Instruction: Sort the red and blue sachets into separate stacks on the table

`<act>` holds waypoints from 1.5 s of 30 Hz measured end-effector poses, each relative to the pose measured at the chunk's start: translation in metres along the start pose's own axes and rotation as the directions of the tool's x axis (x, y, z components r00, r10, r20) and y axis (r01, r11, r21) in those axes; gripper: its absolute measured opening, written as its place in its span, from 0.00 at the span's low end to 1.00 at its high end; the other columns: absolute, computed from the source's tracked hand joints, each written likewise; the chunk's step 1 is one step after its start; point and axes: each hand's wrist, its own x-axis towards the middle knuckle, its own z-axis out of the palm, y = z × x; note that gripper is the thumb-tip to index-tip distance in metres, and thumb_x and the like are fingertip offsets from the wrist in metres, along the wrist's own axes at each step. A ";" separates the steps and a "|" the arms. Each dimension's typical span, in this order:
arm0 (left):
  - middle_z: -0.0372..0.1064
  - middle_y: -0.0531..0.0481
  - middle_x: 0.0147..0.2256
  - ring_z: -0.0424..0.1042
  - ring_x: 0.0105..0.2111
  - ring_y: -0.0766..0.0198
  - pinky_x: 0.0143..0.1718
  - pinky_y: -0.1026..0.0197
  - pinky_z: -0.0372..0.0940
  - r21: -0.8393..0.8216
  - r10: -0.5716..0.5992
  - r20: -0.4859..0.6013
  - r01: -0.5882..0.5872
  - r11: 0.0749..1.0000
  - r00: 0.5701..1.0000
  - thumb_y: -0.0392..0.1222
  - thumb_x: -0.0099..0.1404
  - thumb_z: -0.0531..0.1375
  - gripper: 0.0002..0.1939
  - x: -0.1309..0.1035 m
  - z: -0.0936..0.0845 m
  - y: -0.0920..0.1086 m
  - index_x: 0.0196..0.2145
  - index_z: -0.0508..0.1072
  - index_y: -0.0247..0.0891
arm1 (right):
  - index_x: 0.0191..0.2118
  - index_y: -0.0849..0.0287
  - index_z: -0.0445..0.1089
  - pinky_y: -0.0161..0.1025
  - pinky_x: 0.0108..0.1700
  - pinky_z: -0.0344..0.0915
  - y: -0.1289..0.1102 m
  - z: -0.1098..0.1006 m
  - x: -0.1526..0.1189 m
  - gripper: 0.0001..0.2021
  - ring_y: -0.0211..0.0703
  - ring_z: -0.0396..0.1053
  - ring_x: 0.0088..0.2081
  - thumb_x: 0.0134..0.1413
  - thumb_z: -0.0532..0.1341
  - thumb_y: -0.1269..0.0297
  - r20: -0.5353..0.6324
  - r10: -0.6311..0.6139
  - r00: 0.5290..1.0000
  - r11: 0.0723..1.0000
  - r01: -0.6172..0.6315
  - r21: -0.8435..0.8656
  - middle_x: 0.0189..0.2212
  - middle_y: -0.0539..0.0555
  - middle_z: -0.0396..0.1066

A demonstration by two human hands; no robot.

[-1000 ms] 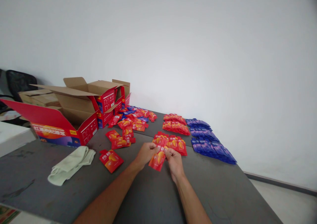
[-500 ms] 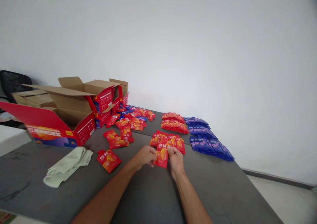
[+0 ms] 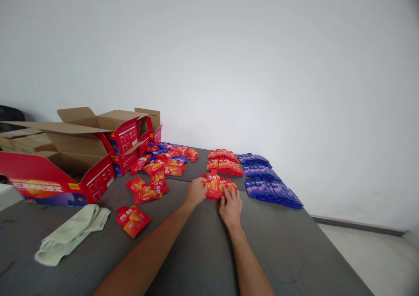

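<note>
A red pouch (image 3: 212,185) with orange fruit printed on it lies on top of the nearest row of red pouches. My left hand (image 3: 197,191) pinches this pouch at its left edge. On the right, my right hand (image 3: 231,206) rests with spread fingers on the front of the same row. Behind are stacked rows of red pouches (image 3: 225,166). Rows of blue pouches (image 3: 273,192) lie to the right. A single red pouch (image 3: 133,221) lies left of my left forearm.
Open red cartons (image 3: 98,180) stand at the left, beside a pale green cloth (image 3: 72,235). Loose red and blue pouches (image 3: 174,167) are scattered between the cartons and the rows. A white wall (image 3: 229,69) rises behind the grey table (image 3: 196,256).
The red pouch has moved from in front of the row onto it. My right hand has let go of the pouch and spread its fingers. The view has shifted slightly right.
</note>
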 end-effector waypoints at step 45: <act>0.47 0.30 0.66 0.38 0.66 0.34 0.60 0.31 0.34 0.804 0.085 -0.365 0.268 0.531 0.927 0.53 0.63 0.54 0.34 -0.078 -0.096 -0.046 0.63 0.59 0.34 | 0.62 0.43 0.61 0.57 0.63 0.43 -0.100 0.004 -0.051 0.23 0.58 0.41 0.67 0.63 0.50 0.62 0.263 -0.195 0.945 0.920 0.269 -0.285 0.67 0.49 0.52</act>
